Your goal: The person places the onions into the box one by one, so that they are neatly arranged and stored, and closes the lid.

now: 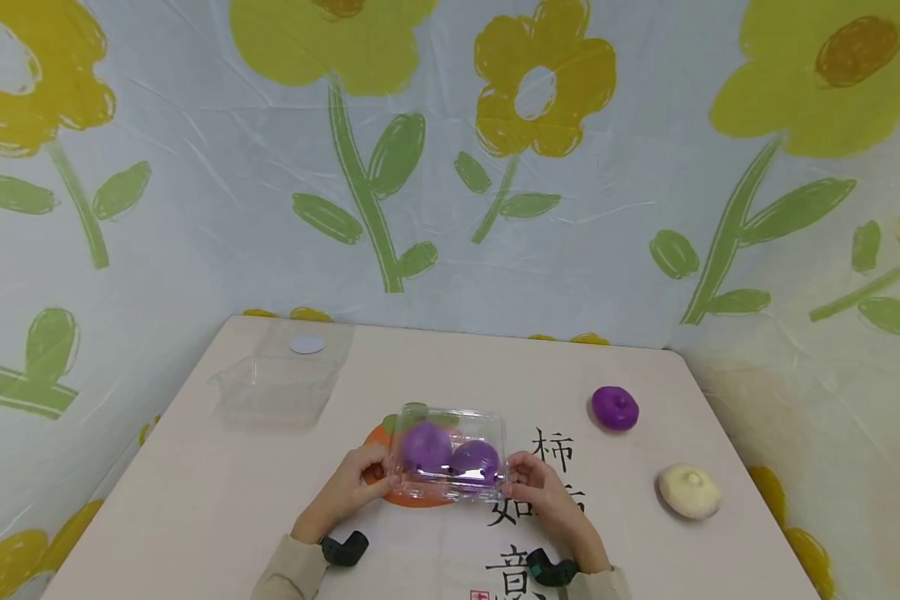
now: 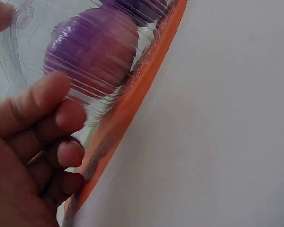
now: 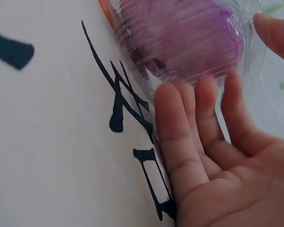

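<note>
A clear plastic clamshell box [image 1: 450, 425] lies on the table's orange print [image 1: 412, 498] with two purple round pieces [image 1: 425, 446] inside. My left hand [image 1: 360, 482] holds the box's left end. In the left wrist view its thumb [image 2: 0, 16] and curled fingers [image 2: 38, 101] pinch the ribbed wall [image 2: 104, 94] beside a purple piece [image 2: 90, 47]. My right hand [image 1: 536, 487] holds the right end. There the fingers [image 3: 180, 123] lie against the box [image 3: 255, 80] below the other purple piece [image 3: 184, 33] and the thumb [image 3: 274, 33] sits on the far side.
A loose purple piece [image 1: 615, 408] and a cream one [image 1: 690, 492] sit on the table to the right. An empty clear box [image 1: 277, 387] stands at the back left, with a white round disc [image 1: 307, 344] behind it. Flowered cloth hangs around the table [image 1: 195, 500].
</note>
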The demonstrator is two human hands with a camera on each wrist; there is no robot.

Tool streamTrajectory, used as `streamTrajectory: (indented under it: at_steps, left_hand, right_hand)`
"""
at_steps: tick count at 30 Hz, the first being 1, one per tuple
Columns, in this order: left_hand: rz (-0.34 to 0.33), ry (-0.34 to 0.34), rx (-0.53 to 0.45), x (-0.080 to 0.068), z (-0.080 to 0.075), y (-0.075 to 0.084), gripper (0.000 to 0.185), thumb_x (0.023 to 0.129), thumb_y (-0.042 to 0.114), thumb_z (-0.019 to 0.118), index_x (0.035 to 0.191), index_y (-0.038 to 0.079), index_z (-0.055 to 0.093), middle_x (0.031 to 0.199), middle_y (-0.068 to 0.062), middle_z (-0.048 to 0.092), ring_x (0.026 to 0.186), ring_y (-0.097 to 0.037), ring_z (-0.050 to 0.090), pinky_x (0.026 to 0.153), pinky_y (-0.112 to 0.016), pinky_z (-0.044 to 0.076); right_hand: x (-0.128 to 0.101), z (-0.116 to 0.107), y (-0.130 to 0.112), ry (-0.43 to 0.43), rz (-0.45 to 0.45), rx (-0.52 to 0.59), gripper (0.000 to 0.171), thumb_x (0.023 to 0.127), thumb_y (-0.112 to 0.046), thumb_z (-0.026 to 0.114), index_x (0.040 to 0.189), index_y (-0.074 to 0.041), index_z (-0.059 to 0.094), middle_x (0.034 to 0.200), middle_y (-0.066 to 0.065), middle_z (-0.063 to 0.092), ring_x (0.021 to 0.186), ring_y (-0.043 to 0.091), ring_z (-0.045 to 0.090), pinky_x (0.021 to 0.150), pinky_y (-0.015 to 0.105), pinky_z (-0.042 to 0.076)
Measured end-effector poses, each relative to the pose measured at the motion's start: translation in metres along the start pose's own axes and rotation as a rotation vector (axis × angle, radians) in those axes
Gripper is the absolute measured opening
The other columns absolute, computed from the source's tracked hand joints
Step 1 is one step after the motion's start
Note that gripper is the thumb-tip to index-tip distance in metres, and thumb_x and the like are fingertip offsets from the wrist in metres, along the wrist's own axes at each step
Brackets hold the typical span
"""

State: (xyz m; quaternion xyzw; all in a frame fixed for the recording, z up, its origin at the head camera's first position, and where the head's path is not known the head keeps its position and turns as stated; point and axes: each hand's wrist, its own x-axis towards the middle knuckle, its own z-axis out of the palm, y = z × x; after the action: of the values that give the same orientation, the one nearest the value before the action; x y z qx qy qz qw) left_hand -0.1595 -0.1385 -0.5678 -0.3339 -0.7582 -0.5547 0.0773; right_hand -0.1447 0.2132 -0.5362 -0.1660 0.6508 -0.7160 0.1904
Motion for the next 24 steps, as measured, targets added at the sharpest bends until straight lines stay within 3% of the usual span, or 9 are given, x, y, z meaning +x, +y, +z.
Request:
streamTrajectory:
  at_steps: [2, 6, 8, 12, 18, 24]
  left_hand:
    - [-0.034, -0.041, -0.050, 0.000, 0.000, 0.001, 0.023, 0.088, 0.004, 0.069, 0.074, 0.019, 0.058, 0.067, 0.002, 0.053, 0.061, -0.005, 0.046, 0.050, -0.021, 0.041]
    - [-0.175, -0.169, -0.245, 0.003, -0.004, 0.005, 0.024, 0.095, 0.005, 0.062, 0.072, 0.009, 0.065, 0.060, -0.009, 0.060, 0.051, -0.006, 0.052, 0.044, -0.021, 0.045]
    - [-0.245, -0.247, -0.388, 0.004, -0.005, 0.008, 0.026, 0.099, 0.007, 0.057, 0.077, -0.001, 0.068, 0.064, -0.018, 0.065, 0.051, -0.010, 0.060, 0.046, -0.026, 0.052]
    - [-0.353, -0.356, -0.651, 0.005, -0.007, 0.011, 0.031, 0.102, 0.006, 0.049, 0.094, -0.018, 0.067, 0.083, -0.032, 0.069, 0.071, -0.023, 0.073, 0.063, -0.039, 0.061]
    - [-0.406, -0.393, -0.835, 0.003, -0.007, 0.011, 0.034, 0.104, 0.005, 0.045, 0.109, -0.025, 0.060, 0.103, -0.033, 0.068, 0.093, -0.032, 0.073, 0.081, -0.044, 0.059]
    - [-0.404, -0.382, -0.870, 0.002, -0.006, 0.009, 0.033, 0.105, 0.004, 0.042, 0.108, -0.021, 0.063, 0.107, -0.022, 0.072, 0.102, -0.034, 0.070, 0.090, -0.044, 0.056]
  right_hand:
    - [-0.001, -0.001, 0.000, -0.037, 0.002, -0.014, 0.027, 0.093, 0.001, 0.057, 0.102, 0.022, 0.045, 0.088, 0.002, 0.064, 0.080, 0.010, 0.062, 0.076, 0.024, 0.055]
    - [-0.002, -0.001, -0.002, -0.106, 0.011, -0.014, 0.031, 0.099, -0.005, 0.051, 0.094, 0.025, 0.050, 0.080, 0.001, 0.069, 0.069, 0.010, 0.063, 0.068, 0.023, 0.055]
    - [-0.002, -0.001, -0.002, -0.134, 0.033, 0.022, 0.036, 0.100, -0.007, 0.049, 0.095, 0.028, 0.051, 0.081, 0.002, 0.071, 0.068, 0.010, 0.064, 0.066, 0.023, 0.056]
    - [-0.002, 0.000, 0.000, -0.181, 0.075, 0.123, 0.040, 0.102, -0.008, 0.047, 0.101, 0.032, 0.050, 0.084, 0.006, 0.074, 0.072, 0.013, 0.069, 0.069, 0.025, 0.058]
    - [0.000, 0.000, 0.007, -0.249, 0.076, 0.298, 0.031, 0.102, 0.003, 0.037, 0.105, 0.022, 0.061, 0.092, 0.014, 0.075, 0.083, 0.020, 0.073, 0.078, 0.030, 0.060]
    - [0.001, 0.001, 0.012, -0.269, 0.045, 0.371, 0.042, 0.100, 0.008, 0.032, 0.102, 0.002, 0.074, 0.098, 0.013, 0.075, 0.092, 0.023, 0.073, 0.089, 0.035, 0.057]
